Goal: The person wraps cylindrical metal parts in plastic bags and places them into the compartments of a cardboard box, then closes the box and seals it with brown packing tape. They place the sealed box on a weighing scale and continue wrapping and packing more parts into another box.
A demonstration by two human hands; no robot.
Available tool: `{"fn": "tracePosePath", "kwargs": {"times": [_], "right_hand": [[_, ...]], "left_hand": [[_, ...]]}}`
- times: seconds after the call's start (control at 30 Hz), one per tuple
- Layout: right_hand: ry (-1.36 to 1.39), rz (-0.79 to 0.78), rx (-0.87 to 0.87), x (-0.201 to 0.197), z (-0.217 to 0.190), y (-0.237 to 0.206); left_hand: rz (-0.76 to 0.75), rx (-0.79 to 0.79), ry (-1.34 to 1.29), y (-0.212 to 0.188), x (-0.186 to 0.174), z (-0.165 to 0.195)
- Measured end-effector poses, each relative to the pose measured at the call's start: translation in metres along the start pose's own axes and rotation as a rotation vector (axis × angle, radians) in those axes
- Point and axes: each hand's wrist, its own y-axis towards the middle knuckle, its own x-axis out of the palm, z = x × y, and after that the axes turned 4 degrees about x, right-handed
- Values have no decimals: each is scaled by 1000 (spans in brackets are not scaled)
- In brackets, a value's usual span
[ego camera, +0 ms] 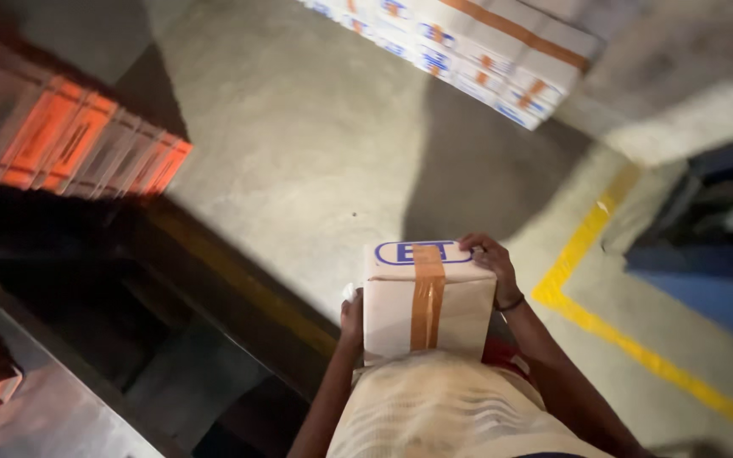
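We stand in a warehouse: bare concrete floor point(316, 144), a yellow painted floor line point(629, 339), stacked taped white cartons point(477, 51) and a row of orange-labelled boxes point(69, 136).

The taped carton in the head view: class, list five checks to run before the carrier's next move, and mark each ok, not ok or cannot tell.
1. Left hand on the carton side: ok.
2. Right hand gripping the far top corner: ok.
3. Brown tape strip sealed along the top: ok.
4. Concrete floor ahead free of obstacles: ok.
5. Footing beside the dark pit edge at left: cannot tell, feet hidden.
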Motion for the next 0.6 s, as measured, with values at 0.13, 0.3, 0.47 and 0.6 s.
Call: {"fn": "tracePosePath", "kwargs": {"times": [0.13, 0.3, 0.47, 0.6], "right_hand": [[-90, -168, 30, 35, 4, 168], [-195, -314, 31, 103, 18, 400], [44, -394, 316, 190, 16, 589], [25, -423, 476, 257, 32, 722]], "left_hand": [[152, 7, -162, 98, 7, 67], [48, 275, -113, 229, -1, 187], [193, 43, -282, 329, -2, 316], [146, 53, -570, 409, -12, 390]]}}
